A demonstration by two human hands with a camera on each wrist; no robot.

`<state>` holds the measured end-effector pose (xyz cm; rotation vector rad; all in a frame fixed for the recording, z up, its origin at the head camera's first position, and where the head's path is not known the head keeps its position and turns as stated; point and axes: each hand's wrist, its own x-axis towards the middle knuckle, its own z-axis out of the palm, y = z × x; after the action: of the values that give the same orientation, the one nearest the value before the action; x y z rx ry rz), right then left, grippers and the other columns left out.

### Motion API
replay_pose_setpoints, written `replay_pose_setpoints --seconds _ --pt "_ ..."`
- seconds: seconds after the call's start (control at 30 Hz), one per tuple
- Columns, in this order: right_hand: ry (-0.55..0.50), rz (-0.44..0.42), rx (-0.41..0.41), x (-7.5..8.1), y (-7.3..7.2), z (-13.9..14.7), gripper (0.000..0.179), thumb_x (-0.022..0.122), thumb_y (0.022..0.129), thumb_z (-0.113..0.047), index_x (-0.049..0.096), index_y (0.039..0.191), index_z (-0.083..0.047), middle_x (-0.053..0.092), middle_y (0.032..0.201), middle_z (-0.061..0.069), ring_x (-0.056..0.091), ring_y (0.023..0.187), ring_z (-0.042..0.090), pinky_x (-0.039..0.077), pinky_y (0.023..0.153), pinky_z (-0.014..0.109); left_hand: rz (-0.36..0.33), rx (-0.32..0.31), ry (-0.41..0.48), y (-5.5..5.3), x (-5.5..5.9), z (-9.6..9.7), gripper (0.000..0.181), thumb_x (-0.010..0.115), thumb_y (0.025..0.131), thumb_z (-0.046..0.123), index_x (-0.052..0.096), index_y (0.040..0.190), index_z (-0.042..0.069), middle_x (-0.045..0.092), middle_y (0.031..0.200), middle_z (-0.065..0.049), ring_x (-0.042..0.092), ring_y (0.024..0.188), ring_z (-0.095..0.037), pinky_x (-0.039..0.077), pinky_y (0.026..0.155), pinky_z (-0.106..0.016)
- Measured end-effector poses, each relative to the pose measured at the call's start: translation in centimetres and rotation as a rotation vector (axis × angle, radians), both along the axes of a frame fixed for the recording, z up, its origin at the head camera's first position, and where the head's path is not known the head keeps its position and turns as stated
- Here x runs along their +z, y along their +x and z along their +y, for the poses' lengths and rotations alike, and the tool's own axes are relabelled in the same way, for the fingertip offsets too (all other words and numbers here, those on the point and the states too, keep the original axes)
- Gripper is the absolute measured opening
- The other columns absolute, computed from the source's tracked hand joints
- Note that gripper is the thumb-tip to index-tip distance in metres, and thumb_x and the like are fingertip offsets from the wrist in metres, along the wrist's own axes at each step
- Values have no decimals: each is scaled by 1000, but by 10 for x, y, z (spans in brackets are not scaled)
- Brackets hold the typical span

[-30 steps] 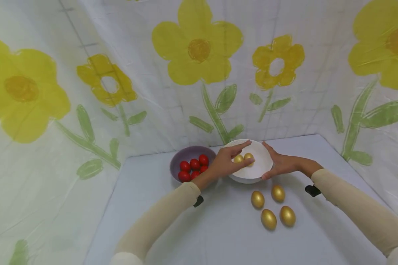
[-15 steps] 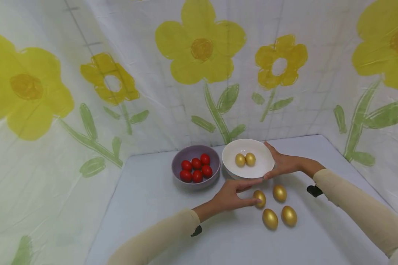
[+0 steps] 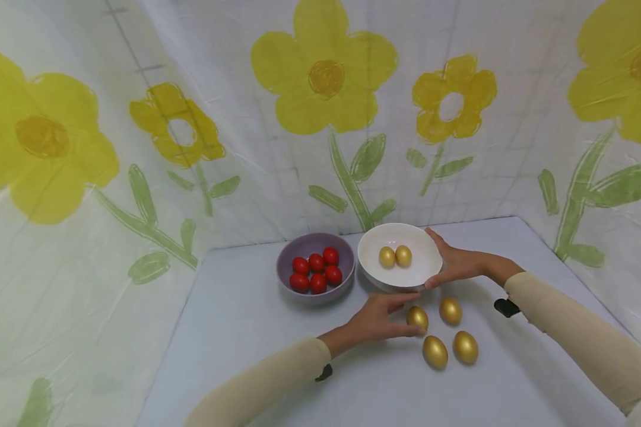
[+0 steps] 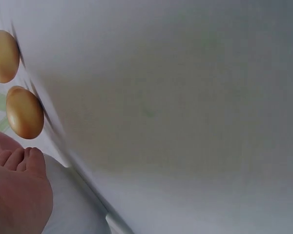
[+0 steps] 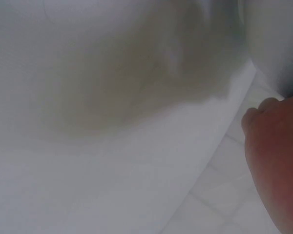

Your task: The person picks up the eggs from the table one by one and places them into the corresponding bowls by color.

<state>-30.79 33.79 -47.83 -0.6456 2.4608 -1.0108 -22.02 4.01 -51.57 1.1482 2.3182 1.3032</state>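
My left hand (image 3: 376, 320) reaches over the table below the white bowl. Its thumb and fingers are spread to either side of a golden egg (image 3: 418, 319), fingertips right by the shell. Three more golden eggs lie close by, one (image 3: 451, 311) to the right and two in front. In the left wrist view the hand (image 4: 19, 190) is at the lower left, near a golden egg (image 4: 25, 113). With my right hand (image 3: 456, 262) I hold the white bowl (image 3: 371, 252) by its right side, thumb at the front. Two golden eggs (image 3: 387, 257) sit inside it.
A purple bowl (image 3: 285, 284) with several red eggs (image 3: 317, 283) stands just left of the white bowl. Both bowls are near the back edge of the pale table (image 3: 235, 344), where a curtain (image 3: 267, 196) printed with yellow flowers hangs.
My left hand has come out of the white bowl, down to the golden egg in front of it. Over the last half second it has shifted slightly right. The right hand stays at the bowl.
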Motion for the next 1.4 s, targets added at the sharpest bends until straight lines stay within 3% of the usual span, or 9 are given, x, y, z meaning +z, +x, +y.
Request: replay_pose_setpoints --seconds 0.2,0.5,0.8,0.97,1.2,1.4 --pt "26 -8 -6 0 1 1 142 89 86 -37 -26 164 -9 -17 171 30 3 157 55 21 119 76 52 3 -21 -3 -6 5 74 89 88 38 60 151 14 60 152 6 59 132 -5 46 109 -19" --pt "14 5 -2 1 0 2 143 89 86 -40 -27 164 -9 -18 171 30 4 157 54 21 120 74 70 -35 -48 -5 -12 12 67 87 91 34 63 147 8 65 147 -2 54 134 2 43 109 -16" --pt "14 0 -7 -2 1 1 142 88 86 -39 -27 164 -10 -18 171 29 5 157 53 22 120 74 -18 -22 -11 -4 -14 16 59 87 91 23 65 142 2 70 138 -6 60 120 4 48 101 -14" --pt "18 0 -7 1 2 2 143 89 85 -40 -26 164 -10 -16 171 30 6 157 53 21 120 74 -9 -15 -19 -4 -11 17 57 88 90 20 67 140 2 71 136 -5 60 121 3 47 102 -13" --pt "16 -9 -11 0 2 0 142 88 86 -41 -27 164 -9 -17 171 30 5 157 54 21 120 74 -2 -52 -3 -2 -6 15 56 87 92 21 66 141 2 70 138 -7 59 126 3 47 102 -13" --pt "7 -18 -22 -1 1 1 142 88 87 -40 -29 163 -14 -18 171 29 5 157 53 21 120 74 -23 -134 51 -1 20 14 57 86 92 14 64 143 3 67 142 -4 57 129 4 47 105 -15"
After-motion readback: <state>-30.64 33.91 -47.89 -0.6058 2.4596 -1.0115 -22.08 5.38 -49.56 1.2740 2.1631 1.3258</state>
